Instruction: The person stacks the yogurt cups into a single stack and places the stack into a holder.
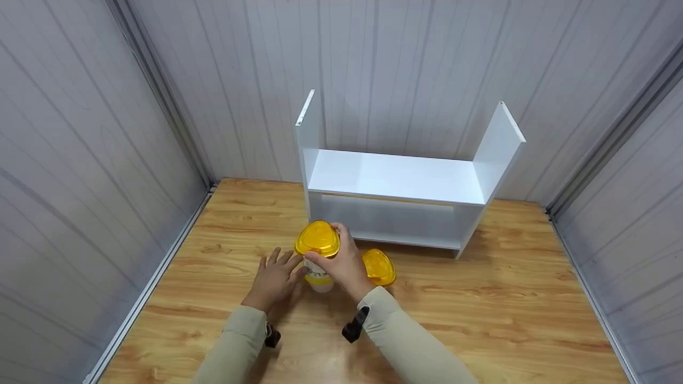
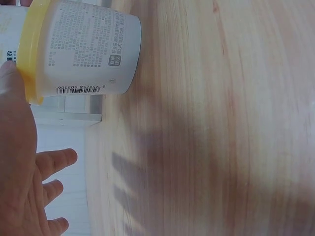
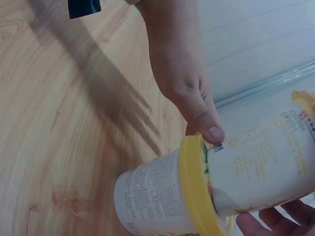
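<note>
Upper tub [image 3: 263, 162] is meeting lower tub [image 3: 152, 196]

The two tubs are standing one above the other on the bench [image 1: 507, 320], with the white shelf unit [image 1: 395, 176] rising at about 2 o'clock from them. The right hand [image 1: 348, 264], near 3 o'clock, is gripping the upper tub, thumb and fingers curling round it. The left hand [image 1: 275, 280], between 8 and 9 o'clock, is spreading its fingers straight, holding nothing; its thumb appears to be touching the upper tub near the base.

Lining up looks done; seating the tub squarely and letting go seem to be remaining. Whether the lower tub is already bearing the weight, I cannot tell. A separate yellow lid [image 1: 378, 265] is sitting at 3 o'clock, outside the stack.

The left wrist view is showing a barcode [image 2: 78, 90] that the head view is missing; the right wrist view is revealing the join, but not that separate lid.
</note>
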`<state>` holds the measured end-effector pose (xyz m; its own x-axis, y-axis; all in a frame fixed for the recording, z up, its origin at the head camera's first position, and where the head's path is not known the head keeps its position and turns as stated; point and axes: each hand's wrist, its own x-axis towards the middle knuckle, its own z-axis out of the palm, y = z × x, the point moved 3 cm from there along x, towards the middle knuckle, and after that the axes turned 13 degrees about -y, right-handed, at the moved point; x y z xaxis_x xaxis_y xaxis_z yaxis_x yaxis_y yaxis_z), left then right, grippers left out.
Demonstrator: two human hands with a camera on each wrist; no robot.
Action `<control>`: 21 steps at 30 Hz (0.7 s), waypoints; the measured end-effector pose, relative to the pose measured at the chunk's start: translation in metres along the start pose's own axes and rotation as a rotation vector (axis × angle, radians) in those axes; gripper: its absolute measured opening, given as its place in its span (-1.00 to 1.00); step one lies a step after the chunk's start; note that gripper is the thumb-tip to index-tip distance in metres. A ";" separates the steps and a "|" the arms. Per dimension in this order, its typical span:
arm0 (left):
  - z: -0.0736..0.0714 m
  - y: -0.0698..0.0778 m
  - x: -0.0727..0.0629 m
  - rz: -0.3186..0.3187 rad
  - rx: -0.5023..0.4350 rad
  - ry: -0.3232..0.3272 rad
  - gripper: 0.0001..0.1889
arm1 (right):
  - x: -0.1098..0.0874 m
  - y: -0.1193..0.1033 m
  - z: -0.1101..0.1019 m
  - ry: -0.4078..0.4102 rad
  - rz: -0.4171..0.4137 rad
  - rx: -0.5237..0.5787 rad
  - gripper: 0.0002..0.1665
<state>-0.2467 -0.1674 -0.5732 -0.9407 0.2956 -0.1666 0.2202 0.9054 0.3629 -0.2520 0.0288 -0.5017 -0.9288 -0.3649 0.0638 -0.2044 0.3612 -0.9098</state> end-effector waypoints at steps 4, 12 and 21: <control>0.001 -0.001 0.001 0.002 0.002 0.002 -0.37 | -0.001 -0.002 -0.001 -0.007 0.016 -0.014 0.05; 0.001 -0.001 0.002 -0.020 -0.003 -0.026 -0.35 | -0.003 -0.004 -0.006 -0.042 0.079 -0.014 0.18; 0.000 0.001 0.002 -0.027 0.012 -0.032 -0.35 | -0.007 -0.007 -0.022 -0.059 0.065 -0.047 0.27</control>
<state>-0.2483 -0.1661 -0.5734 -0.9376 0.2806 -0.2052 0.1984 0.9166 0.3471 -0.2505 0.0480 -0.4867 -0.9210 -0.3890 -0.0203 -0.1600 0.4254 -0.8908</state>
